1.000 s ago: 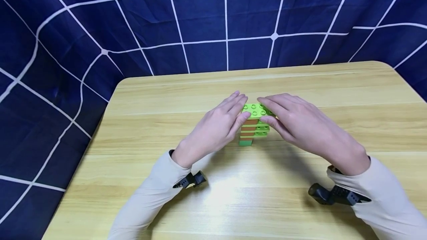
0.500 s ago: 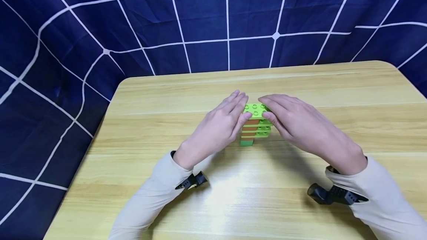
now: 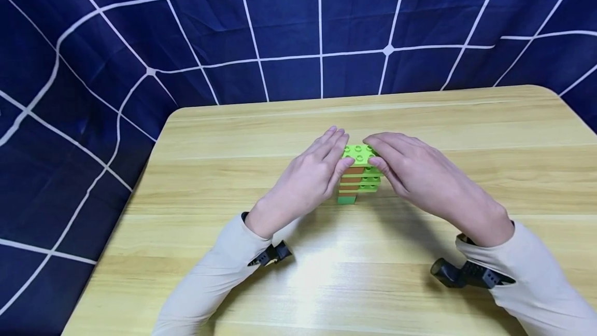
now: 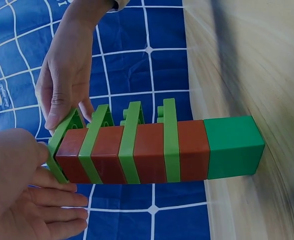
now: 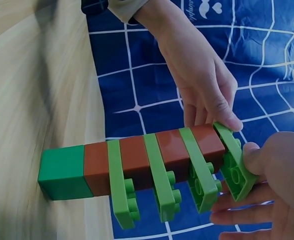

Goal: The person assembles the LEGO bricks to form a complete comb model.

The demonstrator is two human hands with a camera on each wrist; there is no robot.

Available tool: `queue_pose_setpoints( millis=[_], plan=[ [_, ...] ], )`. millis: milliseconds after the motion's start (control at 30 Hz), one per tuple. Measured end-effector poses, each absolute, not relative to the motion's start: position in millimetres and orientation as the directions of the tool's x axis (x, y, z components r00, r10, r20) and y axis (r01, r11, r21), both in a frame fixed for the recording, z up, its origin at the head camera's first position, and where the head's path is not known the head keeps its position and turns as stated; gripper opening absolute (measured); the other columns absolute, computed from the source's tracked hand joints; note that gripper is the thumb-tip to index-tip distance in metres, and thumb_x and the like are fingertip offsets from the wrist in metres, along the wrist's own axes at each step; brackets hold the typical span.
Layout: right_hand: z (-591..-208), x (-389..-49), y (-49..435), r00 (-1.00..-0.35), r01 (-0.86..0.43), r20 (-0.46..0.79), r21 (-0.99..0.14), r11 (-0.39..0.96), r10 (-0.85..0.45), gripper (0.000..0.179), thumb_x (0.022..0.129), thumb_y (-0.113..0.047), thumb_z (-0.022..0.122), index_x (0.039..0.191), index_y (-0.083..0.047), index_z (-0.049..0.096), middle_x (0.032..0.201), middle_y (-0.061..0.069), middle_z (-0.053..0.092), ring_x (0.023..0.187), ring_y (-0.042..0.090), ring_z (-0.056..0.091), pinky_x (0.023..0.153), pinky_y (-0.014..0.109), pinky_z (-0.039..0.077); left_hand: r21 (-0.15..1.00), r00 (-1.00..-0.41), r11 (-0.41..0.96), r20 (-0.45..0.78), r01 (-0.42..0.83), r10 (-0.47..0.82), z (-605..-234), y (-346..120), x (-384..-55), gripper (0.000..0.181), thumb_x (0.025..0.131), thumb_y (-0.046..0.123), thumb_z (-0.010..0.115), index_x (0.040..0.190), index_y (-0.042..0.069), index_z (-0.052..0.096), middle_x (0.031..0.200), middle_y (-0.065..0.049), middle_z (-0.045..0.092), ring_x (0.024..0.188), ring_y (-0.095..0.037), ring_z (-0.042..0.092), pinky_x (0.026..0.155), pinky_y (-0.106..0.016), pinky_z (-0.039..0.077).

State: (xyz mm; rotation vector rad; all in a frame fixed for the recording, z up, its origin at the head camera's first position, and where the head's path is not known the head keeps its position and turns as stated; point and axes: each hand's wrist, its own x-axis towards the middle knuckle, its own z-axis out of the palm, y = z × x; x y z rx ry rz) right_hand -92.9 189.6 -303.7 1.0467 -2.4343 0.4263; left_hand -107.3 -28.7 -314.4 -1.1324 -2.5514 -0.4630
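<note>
A tower of building blocks stands on the table between the hands. A dark green brick point(image 4: 234, 147) forms its foot. Above it, brown bricks point(image 5: 135, 159) alternate with light green plates that jut out toward the right. A light green studded plate point(image 3: 359, 154) caps the tower. My left hand point(image 3: 308, 178) holds this top plate at its left end, thumb on the front edge and fingers reaching behind. At the other end my right hand point(image 3: 417, 170) pinches the same plate, thumb at the front corner, fingertips at the back. The hands hide parts of both plate ends.
The tower rests on a wood-grain table point(image 3: 233, 139). A dark blue cloth with white grid lines point(image 3: 289, 25) hangs behind the table and along its left side. Black wrist cameras point(image 3: 270, 253) sit under the light sleeves point(image 3: 219, 268).
The right thumb has risen slightly to the top plate's front edge. The left hand keeps its hold. The tower stays in place while the head view shifts a little.
</note>
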Motion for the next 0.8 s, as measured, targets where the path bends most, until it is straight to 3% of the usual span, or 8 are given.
queue_pose_setpoints(
  millis=[200, 800],
  plan=[
    [-303.9, -92.5, 188.6, -0.602, -0.744, 0.526, -0.098, 0.661, -0.6, 0.052, 0.106, -0.037, 0.033, 0.122, 0.006, 0.058, 0.114, 0.02, 0.064, 0.109, 0.039, 0.06, 0.094, 0.054, 0.048, 0.179, -0.645, 0.635, 0.403, 0.751, 0.649, -315.4, -28.8, -106.9, 0.048, 0.106, 0.027, 0.038, 0.139, -0.007, 0.045, 0.146, -0.021, 0.042, 0.14, -0.028, 0.033, 0.116, -0.029, 0.022],
    [-307.3, -90.8, 187.1, -0.618, -0.73, 0.522, -0.102, 0.676, -0.588, 0.043, 0.105, -0.03, 0.04, 0.122, 0.005, 0.058, 0.114, 0.021, 0.064, 0.109, 0.039, 0.06, 0.092, 0.056, 0.048, 0.188, -0.644, 0.632, 0.41, 0.752, 0.646, -319.0, -29.0, -106.7, 0.048, 0.106, 0.026, 0.037, 0.14, -0.008, 0.044, 0.147, -0.022, 0.04, 0.14, -0.028, 0.032, 0.117, -0.031, 0.023]
  ],
)
